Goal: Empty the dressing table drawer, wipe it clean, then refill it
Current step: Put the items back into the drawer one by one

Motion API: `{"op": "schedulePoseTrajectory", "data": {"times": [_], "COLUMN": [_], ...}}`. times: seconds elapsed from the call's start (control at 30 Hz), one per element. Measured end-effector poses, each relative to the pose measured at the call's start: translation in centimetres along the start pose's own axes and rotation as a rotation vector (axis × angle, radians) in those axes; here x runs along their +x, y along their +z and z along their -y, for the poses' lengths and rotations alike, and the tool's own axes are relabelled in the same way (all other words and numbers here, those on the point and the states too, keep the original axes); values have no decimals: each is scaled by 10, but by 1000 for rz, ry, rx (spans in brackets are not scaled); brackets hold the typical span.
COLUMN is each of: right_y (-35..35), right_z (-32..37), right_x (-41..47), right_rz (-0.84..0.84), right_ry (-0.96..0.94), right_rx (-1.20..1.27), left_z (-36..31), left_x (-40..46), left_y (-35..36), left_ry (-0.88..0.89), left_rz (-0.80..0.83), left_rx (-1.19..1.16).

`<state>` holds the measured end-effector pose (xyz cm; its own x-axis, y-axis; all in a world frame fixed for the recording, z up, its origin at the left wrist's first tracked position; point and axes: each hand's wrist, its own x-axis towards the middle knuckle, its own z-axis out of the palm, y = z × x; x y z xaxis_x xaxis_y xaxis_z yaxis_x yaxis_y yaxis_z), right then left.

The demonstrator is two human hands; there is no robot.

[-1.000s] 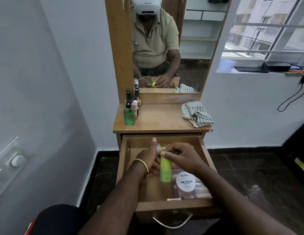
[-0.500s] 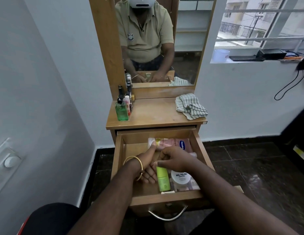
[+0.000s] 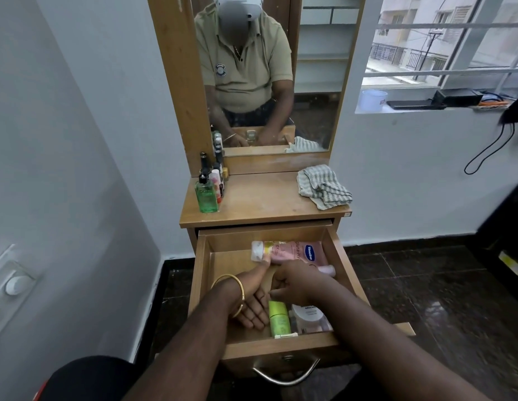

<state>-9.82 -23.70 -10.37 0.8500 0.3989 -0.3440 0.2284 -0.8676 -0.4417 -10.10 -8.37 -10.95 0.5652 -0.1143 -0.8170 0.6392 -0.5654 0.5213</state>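
Grey walls and a dark tiled floor frame the wooden dressing table at centre; my left hand (image 3: 252, 305), bangle at the wrist, lies flat and relaxed inside the open drawer (image 3: 335, 244), fingers extended beside the lime-green bottle (image 3: 278, 318), thumb tip against the cap of the pink tube (image 3: 289, 251); my right hand (image 3: 298, 285) hovers over the drawer's middle with fingers loosely curled, and I cannot tell whether it grips anything. I judge the step to be refilling, with items being laid in place; the next move calls for fetching the bottles still standing on the tabletop (image 3: 263, 198). Outward: the tube reads "Vaseline" at the drawer's rear; a white-lidded jar (image 3: 308, 315) at lower right carries writing too blurred to read; the green pump bottle (image 3: 205, 198) at the tabletop's left has an illegible mark; a checked cloth (image 3: 324, 188) lies at its right.
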Motion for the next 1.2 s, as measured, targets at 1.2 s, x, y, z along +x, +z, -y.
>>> {"op": "schedulePoseTrajectory", "data": {"times": [1.2], "right_y": [-65], "right_z": [126], "right_x": [77], "right_rz": [-806], "right_ry": [-357], "right_rx": [-127], "left_z": [31], "left_x": [-32], "left_y": [-115], "left_ry": [582], "left_rz": [-56], "left_rx": [-706]}}
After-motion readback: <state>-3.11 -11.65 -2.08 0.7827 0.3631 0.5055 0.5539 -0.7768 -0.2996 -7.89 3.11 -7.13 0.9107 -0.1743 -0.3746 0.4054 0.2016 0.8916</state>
